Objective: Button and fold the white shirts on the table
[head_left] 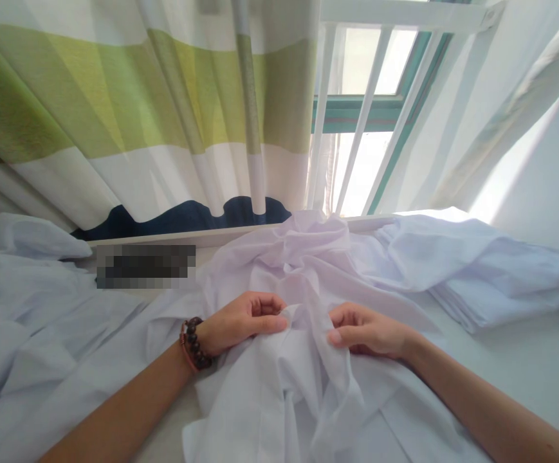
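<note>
A crumpled white garment [260, 399] lies spread in front of me, its lower part running off the bottom of the view. With thumb and fingers, my left hand [245, 321] pinches one edge of the cloth near the middle. A dark beaded bracelet [195, 344] circles that wrist. Just to the right, my right hand [368, 331] is closed on another edge of the same garment. A fold stands up between the two hands. The garment's kind cannot be made out for sure from its folds.
More white cloth [9, 308] is heaped on the left. Folded white cloth [482, 276] is stacked on the right. A blurred dark object [146, 265] lies behind my left hand. Beyond are a striped green and white curtain [173, 96] and white railing bars [363, 122] before a window.
</note>
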Action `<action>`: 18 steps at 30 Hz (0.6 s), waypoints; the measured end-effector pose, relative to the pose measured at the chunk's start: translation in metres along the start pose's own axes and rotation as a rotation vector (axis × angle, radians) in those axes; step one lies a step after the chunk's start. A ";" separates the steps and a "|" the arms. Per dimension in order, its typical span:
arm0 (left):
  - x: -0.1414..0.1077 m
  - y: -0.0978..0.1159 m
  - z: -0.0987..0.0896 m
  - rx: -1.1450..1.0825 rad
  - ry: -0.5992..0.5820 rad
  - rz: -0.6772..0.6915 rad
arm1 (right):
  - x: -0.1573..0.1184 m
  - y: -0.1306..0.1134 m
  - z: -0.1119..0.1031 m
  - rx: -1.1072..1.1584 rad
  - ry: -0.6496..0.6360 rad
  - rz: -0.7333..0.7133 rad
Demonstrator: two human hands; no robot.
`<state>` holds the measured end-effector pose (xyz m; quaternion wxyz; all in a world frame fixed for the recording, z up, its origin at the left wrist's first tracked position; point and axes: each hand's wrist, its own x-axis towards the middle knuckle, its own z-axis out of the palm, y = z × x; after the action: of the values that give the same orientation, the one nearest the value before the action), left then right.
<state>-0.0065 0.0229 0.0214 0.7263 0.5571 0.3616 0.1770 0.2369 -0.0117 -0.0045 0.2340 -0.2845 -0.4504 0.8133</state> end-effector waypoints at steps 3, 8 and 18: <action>0.001 -0.001 0.001 0.051 -0.017 0.013 | 0.001 0.001 0.000 -0.026 -0.005 0.009; -0.002 0.006 0.000 0.073 -0.003 -0.031 | 0.002 0.001 -0.001 -0.035 -0.017 -0.003; 0.002 0.001 0.023 0.369 -0.049 -0.060 | 0.007 0.002 0.007 -0.120 0.073 -0.019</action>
<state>0.0115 0.0092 0.0243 0.6255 0.6739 0.3866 0.0723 0.2265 -0.0122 -0.0053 0.2404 -0.3232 -0.4920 0.7718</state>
